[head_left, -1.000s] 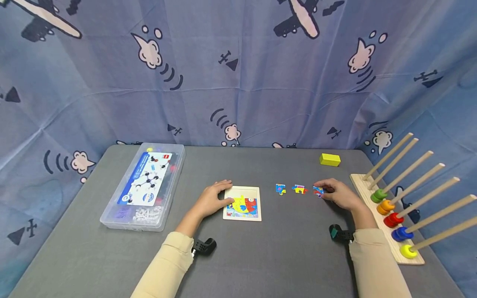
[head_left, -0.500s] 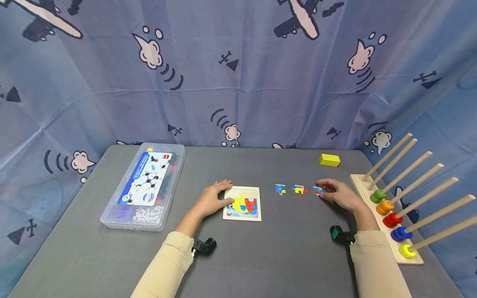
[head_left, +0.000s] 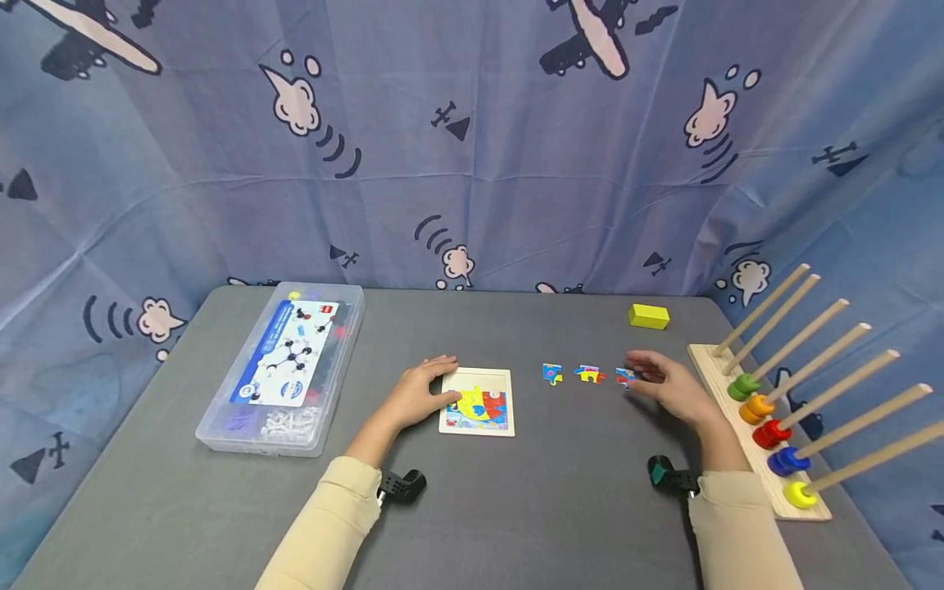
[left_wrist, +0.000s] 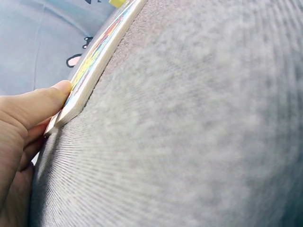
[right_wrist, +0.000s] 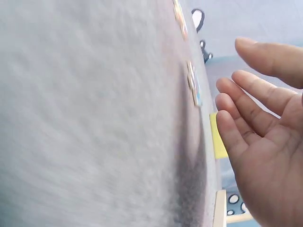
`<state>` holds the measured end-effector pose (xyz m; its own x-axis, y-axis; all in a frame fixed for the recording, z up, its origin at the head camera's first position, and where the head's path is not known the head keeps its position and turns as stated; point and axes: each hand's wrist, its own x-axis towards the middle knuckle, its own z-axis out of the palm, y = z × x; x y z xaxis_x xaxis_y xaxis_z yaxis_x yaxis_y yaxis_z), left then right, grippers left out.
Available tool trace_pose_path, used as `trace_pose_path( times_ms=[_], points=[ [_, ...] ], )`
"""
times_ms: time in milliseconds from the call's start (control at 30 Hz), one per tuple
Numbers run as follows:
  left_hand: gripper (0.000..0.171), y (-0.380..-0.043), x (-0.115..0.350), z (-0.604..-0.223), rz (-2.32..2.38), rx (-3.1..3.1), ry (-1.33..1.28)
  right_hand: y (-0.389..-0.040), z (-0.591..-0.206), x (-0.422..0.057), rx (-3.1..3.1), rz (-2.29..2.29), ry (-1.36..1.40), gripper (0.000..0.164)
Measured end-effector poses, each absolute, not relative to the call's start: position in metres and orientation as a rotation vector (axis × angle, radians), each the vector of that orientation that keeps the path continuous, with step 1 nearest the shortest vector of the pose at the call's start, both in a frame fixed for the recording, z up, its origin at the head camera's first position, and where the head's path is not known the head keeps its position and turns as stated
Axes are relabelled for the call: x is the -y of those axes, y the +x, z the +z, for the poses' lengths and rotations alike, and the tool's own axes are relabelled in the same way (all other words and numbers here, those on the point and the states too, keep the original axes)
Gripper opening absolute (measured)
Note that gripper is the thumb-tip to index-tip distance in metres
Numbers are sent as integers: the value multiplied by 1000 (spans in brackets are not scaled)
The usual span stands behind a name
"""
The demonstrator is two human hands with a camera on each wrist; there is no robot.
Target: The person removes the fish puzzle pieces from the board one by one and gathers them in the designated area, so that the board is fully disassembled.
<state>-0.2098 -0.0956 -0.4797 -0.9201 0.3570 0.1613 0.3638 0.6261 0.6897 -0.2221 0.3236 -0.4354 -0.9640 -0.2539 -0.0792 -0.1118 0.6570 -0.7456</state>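
Note:
In the head view, my left hand (head_left: 420, 396) holds a small square wooden jigsaw tray (head_left: 472, 434) by its left side. The left wrist view shows its thumb (left_wrist: 54, 94) on the tray's face and the other fingers at the edge. Yellow, red and blue pieces fill the tray's lower part; bare wood shows above. To the right lie three loose jigsaw pieces in a row: a blue-yellow piece (head_left: 552, 374), a yellow-red piece (head_left: 589, 374) and a blue-red piece (head_left: 624, 376). My right hand (right_wrist: 270, 127), fingers loosely bent and holding nothing, hovers just right of the blue-red piece.
A clear plastic case (head_left: 332, 393) with a molecule-picture label lies on the left. At the back right sits a yellow block (head_left: 649, 316). A wooden peg rack (head_left: 800, 515) with tall rods and coloured rings stands beside my right forearm. A patterned curtain (head_left: 398, 164) hangs behind the table.
My right hand has drawn slightly away from the blue-red piece, its fingers spreading apart. The left hand and tray keep their place. The head view has shifted slightly.

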Motion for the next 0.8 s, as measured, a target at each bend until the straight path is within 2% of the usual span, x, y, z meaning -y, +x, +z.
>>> trace_pose_path(
  times_ms=[400, 800],
  points=[
    [61, -205, 98, -474, -1108, 2930, -720, -204, -433, -272, -2718, -1294, -424, 52],
    [72, -183, 98, -467, -1088, 2981, -760, -198, -416, -200, -2580, -1408, -590, 52]
  ],
)
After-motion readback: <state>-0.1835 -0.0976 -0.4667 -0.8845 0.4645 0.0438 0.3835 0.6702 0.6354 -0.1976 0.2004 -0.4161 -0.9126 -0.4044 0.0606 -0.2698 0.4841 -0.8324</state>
